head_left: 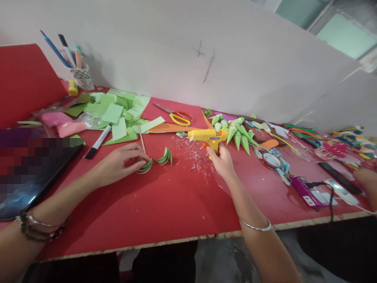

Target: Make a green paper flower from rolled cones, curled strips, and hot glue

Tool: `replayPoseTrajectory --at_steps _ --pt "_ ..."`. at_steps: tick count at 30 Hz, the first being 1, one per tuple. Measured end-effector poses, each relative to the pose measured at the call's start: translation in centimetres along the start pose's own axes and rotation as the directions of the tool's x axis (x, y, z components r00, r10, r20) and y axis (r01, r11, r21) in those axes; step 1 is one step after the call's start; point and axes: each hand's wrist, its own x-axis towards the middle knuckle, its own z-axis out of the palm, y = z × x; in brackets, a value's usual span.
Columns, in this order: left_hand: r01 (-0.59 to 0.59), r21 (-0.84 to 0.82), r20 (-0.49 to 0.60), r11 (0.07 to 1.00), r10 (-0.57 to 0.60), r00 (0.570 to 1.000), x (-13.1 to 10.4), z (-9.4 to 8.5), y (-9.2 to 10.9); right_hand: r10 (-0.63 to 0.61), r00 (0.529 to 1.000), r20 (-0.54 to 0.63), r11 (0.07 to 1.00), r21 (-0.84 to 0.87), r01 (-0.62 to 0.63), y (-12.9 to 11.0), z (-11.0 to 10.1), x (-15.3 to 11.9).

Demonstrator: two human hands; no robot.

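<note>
My right hand (222,162) is wrapped round the handle of a yellow glue gun (207,135), whose nozzle points left above the table. On the left, my left hand (123,163) has its thumb and fingers closed on the edge of a curled green paper piece (145,168). A second curled green paper piece (165,157) lies just right of it, apart from the hand. A thin wooden stick (141,138) slants up behind my left fingertips. Small pale scraps (198,157) are scattered on the red tabletop (176,204) under the glue gun.
Behind lie green paper pieces (113,113), scissors (178,117) and folded green paper cones (238,135). A marker (98,141) and a dark tablet-like screen (38,177) are at left. A purple power strip (309,192) is at right, near another person's hand (366,181).
</note>
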Motion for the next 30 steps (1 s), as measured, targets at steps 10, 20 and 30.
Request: replayPoseTrajectory --at_steps 10,20,30 --pt "0.054 0.069 0.036 0.996 -0.057 0.998 0.0 0.3 -1.0 -0.009 1.0 -0.009 1.0 -0.01 0.009 0.1 0.0 0.0" --pt "-0.015 0.048 0.086 0.999 0.011 0.996 0.0 0.8 -1.1 -0.014 1.0 -0.017 0.999 -0.035 0.013 0.0 -0.1 0.0" --pt "0.012 0.045 0.085 0.999 -0.016 0.996 -0.1 1.6 -0.4 -0.017 1.0 -0.014 0.998 -0.055 0.017 0.2 0.0 0.0"
